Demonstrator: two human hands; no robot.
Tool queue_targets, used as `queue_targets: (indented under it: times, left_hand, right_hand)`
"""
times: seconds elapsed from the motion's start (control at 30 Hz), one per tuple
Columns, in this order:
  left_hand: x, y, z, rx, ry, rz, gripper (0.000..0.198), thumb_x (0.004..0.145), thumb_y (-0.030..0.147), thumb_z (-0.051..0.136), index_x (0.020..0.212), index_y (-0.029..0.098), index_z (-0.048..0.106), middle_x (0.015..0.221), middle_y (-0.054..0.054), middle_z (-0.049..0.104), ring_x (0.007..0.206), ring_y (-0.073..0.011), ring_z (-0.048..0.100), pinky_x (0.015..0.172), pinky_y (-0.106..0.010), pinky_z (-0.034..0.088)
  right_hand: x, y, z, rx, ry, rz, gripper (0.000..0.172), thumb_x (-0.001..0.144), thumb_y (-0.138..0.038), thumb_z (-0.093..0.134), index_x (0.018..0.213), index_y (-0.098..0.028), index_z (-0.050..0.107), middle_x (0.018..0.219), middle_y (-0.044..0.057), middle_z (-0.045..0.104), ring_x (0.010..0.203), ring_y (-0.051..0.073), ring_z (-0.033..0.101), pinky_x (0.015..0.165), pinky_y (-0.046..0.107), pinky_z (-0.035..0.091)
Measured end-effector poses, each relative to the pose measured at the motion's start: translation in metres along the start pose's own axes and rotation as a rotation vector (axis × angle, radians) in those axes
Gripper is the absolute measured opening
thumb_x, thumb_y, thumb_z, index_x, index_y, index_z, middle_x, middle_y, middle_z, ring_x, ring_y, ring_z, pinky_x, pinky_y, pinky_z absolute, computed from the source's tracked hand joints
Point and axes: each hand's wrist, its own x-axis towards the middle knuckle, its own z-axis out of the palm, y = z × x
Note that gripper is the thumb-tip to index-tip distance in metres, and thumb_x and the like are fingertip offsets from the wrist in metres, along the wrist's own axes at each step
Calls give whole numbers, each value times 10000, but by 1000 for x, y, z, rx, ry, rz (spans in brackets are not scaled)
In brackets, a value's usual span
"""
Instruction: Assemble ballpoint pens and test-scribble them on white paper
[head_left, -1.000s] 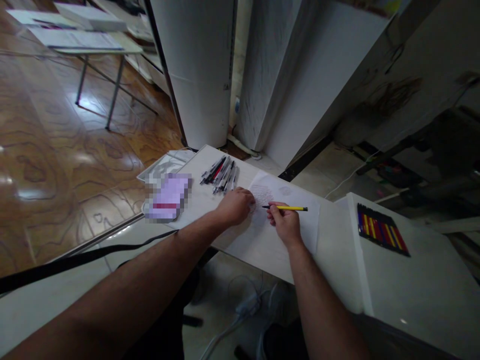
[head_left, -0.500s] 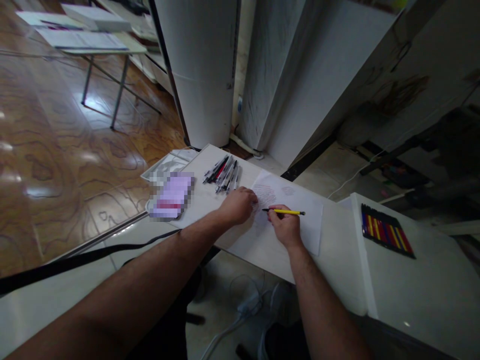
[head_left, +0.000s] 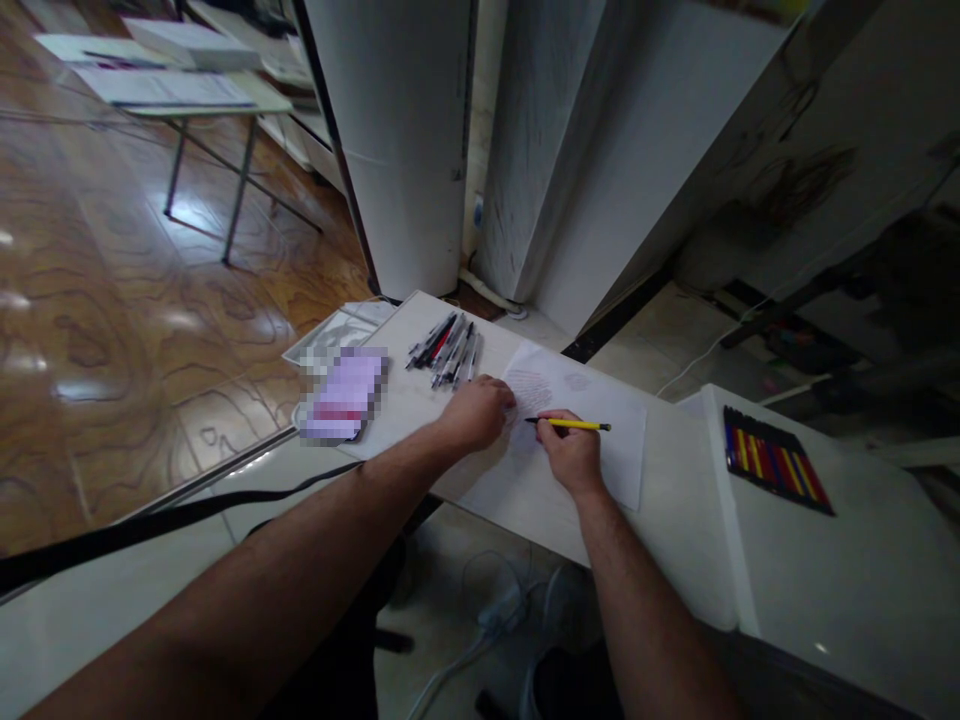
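My right hand (head_left: 574, 455) pinches a slim yellow pen (head_left: 570, 424) with black ends. The pen's dark tip points left, at or just over the white paper (head_left: 619, 455); contact cannot be told. Rows of fine reddish and grey writing (head_left: 531, 390) cover the paper's upper left, and a small faint patch of marks (head_left: 577, 382) lies right of it. My left hand (head_left: 478, 412) rests at the paper's left side with fingers curled together. Its fingertips are mostly hidden, so anything inside them is out of sight.
Beyond my left hand lies a pile of several pens (head_left: 448, 350) on the pale table (head_left: 397, 405). A blurred-out phone-like object (head_left: 345, 392) is at the left edge. On the right surface sits a black case of coloured pens (head_left: 778, 460). Cables (head_left: 499, 615) run along the floor below.
Both hands and the yellow pen stay almost where they were. The view has shifted very slightly.
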Motion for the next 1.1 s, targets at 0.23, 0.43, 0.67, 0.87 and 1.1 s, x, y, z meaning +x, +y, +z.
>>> queue_targets:
  times: [0.23,0.43,0.67,0.87,1.1]
  left_hand:
    - [0,-1,1,-9,3,2,294,721,118,566,959,173,730,1053,-83,708,1042,-222,602,984,-349,464]
    - [-1,2,-2,1,2,-4,290,734,113,561,962,171,730,1060,-84,708,1040,-230,603,970,-352,474]
    - [0,1,0,18,0,-3,301,730,110,554,966,172,731,1064,-89,704,1039,-230,602,959,-351,479]
    - [0,2,-1,14,-9,-24,304,723,112,556,966,168,729,1071,-83,704,1043,-235,596,963,-354,475]
    - [-1,3,-2,10,-6,-18,298,731,113,557,967,171,729,1074,-83,704,1043,-232,596,972,-354,471]
  right_hand:
    - [0,0,0,-19,34,19,213,784,-350,605,845,-172,704,672,41,690,575,157,604,546,253,470]
    - [0,-1,0,-30,22,24,212,783,-351,607,836,-175,714,676,46,696,579,161,610,537,251,468]
    - [0,-1,1,-5,29,43,229,776,-362,612,851,-170,712,692,52,701,583,162,618,535,253,474]
    - [0,-3,1,-14,62,64,241,778,-368,607,856,-166,712,645,42,687,545,158,605,515,252,468]
    - [0,1,1,-11,48,58,251,775,-385,609,859,-173,714,658,43,697,549,159,613,512,251,474]
